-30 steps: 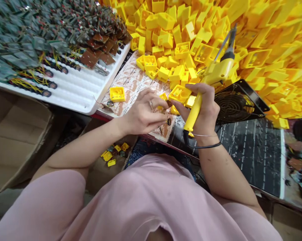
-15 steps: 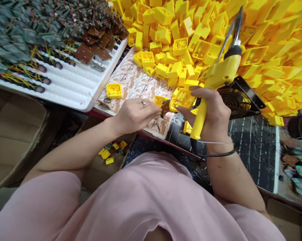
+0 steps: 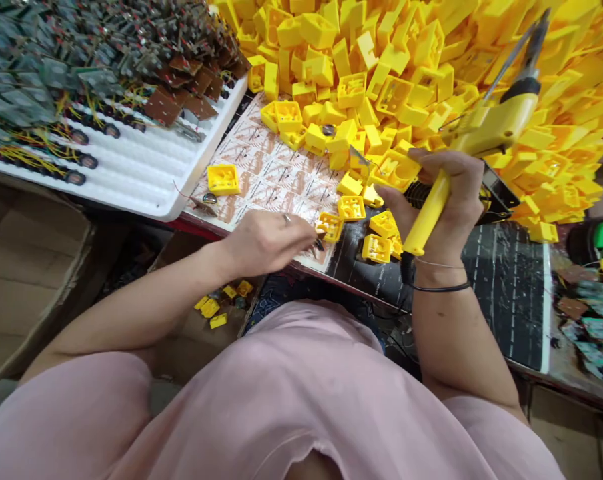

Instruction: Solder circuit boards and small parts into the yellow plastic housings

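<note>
My right hand (image 3: pixel 444 203) is closed around the handle of a yellow soldering gun (image 3: pixel 491 125), whose metal tip points up and to the right. Its fingertips also touch a yellow plastic housing (image 3: pixel 394 170) with a small board (image 3: pixel 357 157) sticking out of it. My left hand (image 3: pixel 266 241) rests with curled fingers on a sheet of brown printed boards (image 3: pixel 269 175). Its fingertips pinch a small dark part (image 3: pixel 320 245) right beside a loose yellow housing (image 3: pixel 329 227). Three more housings (image 3: pixel 376 247) lie between my hands.
A big heap of yellow housings (image 3: pixel 431 53) fills the back right. At the left, a white foam tray (image 3: pixel 146 183) holds several wired circuit boards (image 3: pixel 81 80). A black fan (image 3: pixel 494 193) sits behind my right hand on a black mat (image 3: pixel 506 293). A cardboard box (image 3: pixel 26 267) stands lower left.
My hands have parted. The right hand lifted the soldering gun and housing up and to the right. The left hand dropped to the sheet near the table edge.
</note>
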{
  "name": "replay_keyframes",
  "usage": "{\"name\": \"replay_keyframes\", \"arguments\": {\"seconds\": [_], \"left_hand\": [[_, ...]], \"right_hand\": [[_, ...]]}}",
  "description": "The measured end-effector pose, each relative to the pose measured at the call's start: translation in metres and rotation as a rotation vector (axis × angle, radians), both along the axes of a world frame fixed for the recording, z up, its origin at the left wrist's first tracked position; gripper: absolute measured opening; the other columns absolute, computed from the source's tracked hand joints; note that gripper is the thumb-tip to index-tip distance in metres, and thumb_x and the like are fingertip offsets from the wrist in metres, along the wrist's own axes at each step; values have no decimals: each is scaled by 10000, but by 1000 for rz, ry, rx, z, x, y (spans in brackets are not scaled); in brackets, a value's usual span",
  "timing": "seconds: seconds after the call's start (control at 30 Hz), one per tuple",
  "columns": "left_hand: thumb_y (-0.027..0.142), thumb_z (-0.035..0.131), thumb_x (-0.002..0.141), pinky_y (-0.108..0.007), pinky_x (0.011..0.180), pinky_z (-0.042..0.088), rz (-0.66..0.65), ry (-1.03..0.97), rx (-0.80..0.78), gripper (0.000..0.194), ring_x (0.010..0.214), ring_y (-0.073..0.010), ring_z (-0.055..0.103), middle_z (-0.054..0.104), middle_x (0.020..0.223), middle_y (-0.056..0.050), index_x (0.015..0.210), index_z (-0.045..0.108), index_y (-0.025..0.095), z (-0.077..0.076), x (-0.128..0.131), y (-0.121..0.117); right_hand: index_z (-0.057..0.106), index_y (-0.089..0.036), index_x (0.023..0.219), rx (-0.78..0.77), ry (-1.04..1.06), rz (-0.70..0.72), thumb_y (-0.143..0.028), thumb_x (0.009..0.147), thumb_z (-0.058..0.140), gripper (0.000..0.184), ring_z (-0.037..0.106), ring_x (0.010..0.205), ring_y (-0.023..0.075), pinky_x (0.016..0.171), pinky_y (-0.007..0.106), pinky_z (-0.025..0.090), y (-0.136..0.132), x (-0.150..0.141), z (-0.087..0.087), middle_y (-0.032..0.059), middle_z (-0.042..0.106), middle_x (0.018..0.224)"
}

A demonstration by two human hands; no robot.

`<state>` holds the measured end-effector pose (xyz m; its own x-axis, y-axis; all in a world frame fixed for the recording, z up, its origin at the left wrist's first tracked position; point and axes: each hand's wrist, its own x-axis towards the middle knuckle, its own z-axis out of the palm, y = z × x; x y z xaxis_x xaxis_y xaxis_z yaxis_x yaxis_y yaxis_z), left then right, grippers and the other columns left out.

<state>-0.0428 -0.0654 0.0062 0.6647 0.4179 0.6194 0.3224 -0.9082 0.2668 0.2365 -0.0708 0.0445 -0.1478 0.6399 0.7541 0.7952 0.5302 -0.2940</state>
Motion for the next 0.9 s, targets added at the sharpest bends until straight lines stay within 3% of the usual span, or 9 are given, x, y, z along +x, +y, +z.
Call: {"name": "replay_keyframes", "arguments": {"seconds": [0.13,0.2,0.3,0.37,0.43,0.53,0.6,0.77,0.9], "left_hand": [[326,603,1008,-265,636,467,275,-157,-354,203,656,-132,674,795,825,13,938,767,230,7,-18,31],[374,595,1003,-290,710,501,418,-131,-365,239,707,-154,670,792,837,-5,959,777,227,5,-20,45],[382,616,961,-428,1036,515,497,-22,-228,362,1111,-282,695,784,1202,-101,1221,754,172,6,-10,54],[399,593,965,-519,1201,425,353,-38,-265,527,1373,-350,585,670,1452,-144,1413,654,129,9,7,48],[457,544,992,-511,1243,411,90,-78,-492,624,1469,-338,525,582,1562,-156,1510,566,109,13,29,36],[431,588,949,-421,1183,500,-262,-117,-932,668,1447,-286,568,572,1573,-155,1534,532,115,9,61,20],[311,657,869,-367,1092,559,-378,-145,-1137,599,1330,-256,661,680,1452,-132,1440,618,135,3,75,14],[256,687,849,-279,818,600,-412,-244,-1440,277,857,-154,747,801,1003,-73,1090,747,133,-7,83,2],[271,698,794,-228,669,530,-305,-210,-1402,383,703,-111,663,749,885,-23,1155,728,148,-1,74,-3]], "right_hand": [[538,-299,1232,18,-68,-50,-369,902,818,439,752,1123,284,956,459,659,-18,13,1,90,732,1222],[522,-304,1261,13,-43,-28,-354,921,795,439,740,1179,293,986,470,655,-28,15,0,109,723,1275],[506,-331,1304,-12,53,57,-359,920,795,481,717,1246,285,1048,487,639,-42,18,-4,84,693,1355],[504,-351,1320,-26,122,98,-382,900,816,524,707,1266,275,1069,497,633,-49,17,-6,58,676,1381],[507,-366,1328,-35,173,123,-383,876,841,562,698,1284,269,1070,504,635,-55,15,-7,41,664,1394],[524,-352,1322,-35,193,110,-349,862,856,567,705,1273,271,1053,506,643,-61,11,-7,45,669,1365],[531,-325,1315,-14,164,60,-338,866,852,552,724,1233,275,1012,484,660,-64,11,-7,63,680,1325],[557,-284,1286,8,107,0,-287,841,868,543,744,1190,256,957,408,672,-70,21,-15,68,718,1294],[551,-283,1297,-19,79,-23,-277,835,872,562,752,1178,258,930,380,669,-76,27,-25,86,749,1284]]}}
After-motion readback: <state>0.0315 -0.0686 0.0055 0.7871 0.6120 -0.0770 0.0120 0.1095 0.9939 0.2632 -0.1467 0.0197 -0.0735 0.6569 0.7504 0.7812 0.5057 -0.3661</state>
